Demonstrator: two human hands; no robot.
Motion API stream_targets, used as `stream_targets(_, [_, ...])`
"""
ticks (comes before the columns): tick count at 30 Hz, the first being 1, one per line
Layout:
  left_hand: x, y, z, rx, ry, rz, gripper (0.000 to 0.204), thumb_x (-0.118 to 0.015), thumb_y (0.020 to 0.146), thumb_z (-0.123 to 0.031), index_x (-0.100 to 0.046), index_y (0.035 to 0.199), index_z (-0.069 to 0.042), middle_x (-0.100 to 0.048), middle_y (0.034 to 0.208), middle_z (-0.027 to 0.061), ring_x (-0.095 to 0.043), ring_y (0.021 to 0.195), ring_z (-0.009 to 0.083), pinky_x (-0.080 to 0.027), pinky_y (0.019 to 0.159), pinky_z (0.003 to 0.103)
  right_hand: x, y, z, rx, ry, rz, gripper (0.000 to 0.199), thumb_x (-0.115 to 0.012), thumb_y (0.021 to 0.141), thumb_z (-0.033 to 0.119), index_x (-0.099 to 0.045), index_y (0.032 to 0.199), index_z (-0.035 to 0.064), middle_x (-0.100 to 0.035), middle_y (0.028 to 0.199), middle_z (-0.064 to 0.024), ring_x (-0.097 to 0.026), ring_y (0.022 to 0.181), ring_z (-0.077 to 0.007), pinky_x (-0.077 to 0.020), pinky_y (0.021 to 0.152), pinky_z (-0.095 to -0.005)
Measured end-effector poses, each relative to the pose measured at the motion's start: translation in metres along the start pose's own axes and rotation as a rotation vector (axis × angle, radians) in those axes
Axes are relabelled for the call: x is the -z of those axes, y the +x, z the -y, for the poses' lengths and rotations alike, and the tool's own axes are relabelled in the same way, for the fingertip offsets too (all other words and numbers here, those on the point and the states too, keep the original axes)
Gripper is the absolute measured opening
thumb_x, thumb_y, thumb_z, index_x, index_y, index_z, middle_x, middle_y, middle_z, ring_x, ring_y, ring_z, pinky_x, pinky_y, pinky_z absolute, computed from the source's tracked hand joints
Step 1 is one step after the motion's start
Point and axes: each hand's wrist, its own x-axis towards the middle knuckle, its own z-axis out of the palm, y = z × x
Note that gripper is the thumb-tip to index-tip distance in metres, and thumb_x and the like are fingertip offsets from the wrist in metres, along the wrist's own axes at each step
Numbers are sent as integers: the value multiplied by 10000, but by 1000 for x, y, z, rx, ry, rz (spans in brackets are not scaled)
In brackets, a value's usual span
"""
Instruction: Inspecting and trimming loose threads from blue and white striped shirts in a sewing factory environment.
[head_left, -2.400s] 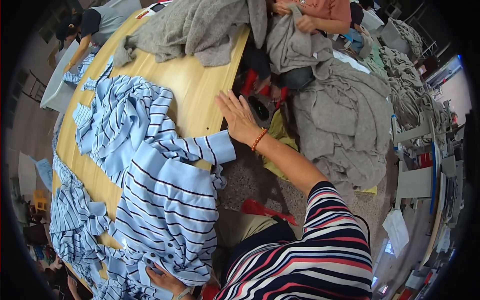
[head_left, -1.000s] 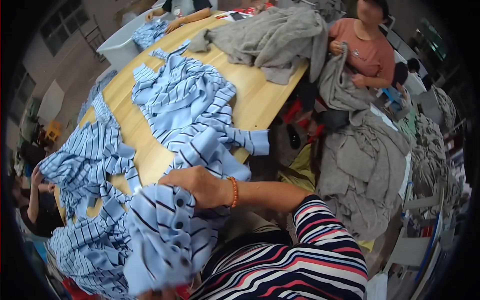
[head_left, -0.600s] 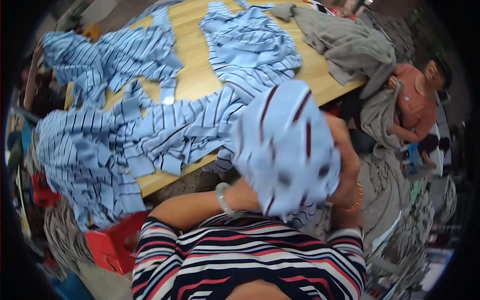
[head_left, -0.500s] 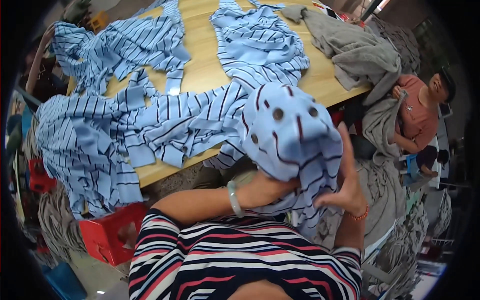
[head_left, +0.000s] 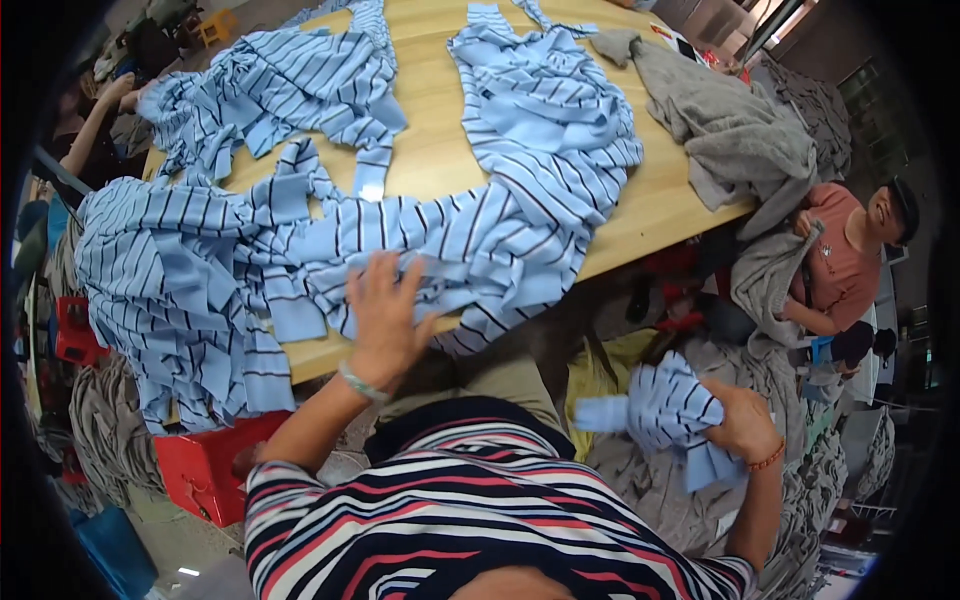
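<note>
A bunched piece of light blue striped fabric [head_left: 672,402] is gripped in my right hand [head_left: 740,422], off to the right over grey cloth and below the table's height. My left hand [head_left: 388,308] is empty with its fingers spread, slightly blurred, over or on the front edge of a long pile of blue striped knit fabric [head_left: 430,235]. That pile runs along the near side of the wooden table [head_left: 425,180] and hangs over its left front corner. Whether the left fingertips touch the fabric, I cannot tell.
More striped fabric [head_left: 300,85] lies at the far left, near another person's arm [head_left: 92,130]. Grey cloth [head_left: 735,125] covers the far right corner. At right, a person in a pink shirt [head_left: 840,255] holds grey cloth. A red stool [head_left: 215,465] stands beneath the near left corner.
Both hands were together on the bunched striped piece in front of me. My left hand has let go and moved left over the pile; my right has carried the piece down to the right.
</note>
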Motion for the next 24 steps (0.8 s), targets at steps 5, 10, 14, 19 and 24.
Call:
stream_targets(5, [-19,-22,45,16,31,-28,663,-674,729,-149,-424,1330,-28,-381,1387,174,-309,1310,384,-195,1083,523,84,118,10,313,-147,199,612,-754,550,190,-609,1128,50,-645,1031,-191,-619,951,-360,-486,844,-402])
stream_targets(10, [-28,-12,42,-27,25,-35,661,-612,720,-63,-406,1346,-18,-371,1403,175,-291,1327,396,-177,1100,529,290,313,175,611,-327,-915,735,-736,688,297,-438,1317,60,-523,1253,-229,-519,1146,-354,-418,969,-420])
stream_targets(14, [-2,-29,49,135,-107,28,659,-612,706,-32,-412,1334,-32,-343,1396,235,-293,1317,423,-201,1093,541,249,370,319,804,-73,-1427,954,-757,711,406,-236,1455,116,-292,1450,-265,-250,1352,-424,-215,1119,-478])
stream_targets(19, [3,-37,46,70,69,-139,492,-544,772,-128,-500,1239,19,-498,1198,317,-522,1021,465,-426,886,514,74,408,230,1045,128,-502,772,-767,673,422,-477,1308,92,-618,1078,-196,-577,1021,-369,-455,864,-445])
stream_targets(24, [1,-33,63,30,-15,-36,525,-504,748,-76,-489,1262,32,-517,1175,314,-516,1067,431,-411,926,502,-67,345,185,878,356,-114,825,-731,668,282,-387,1384,61,-599,1105,-222,-582,986,-367,-456,848,-433])
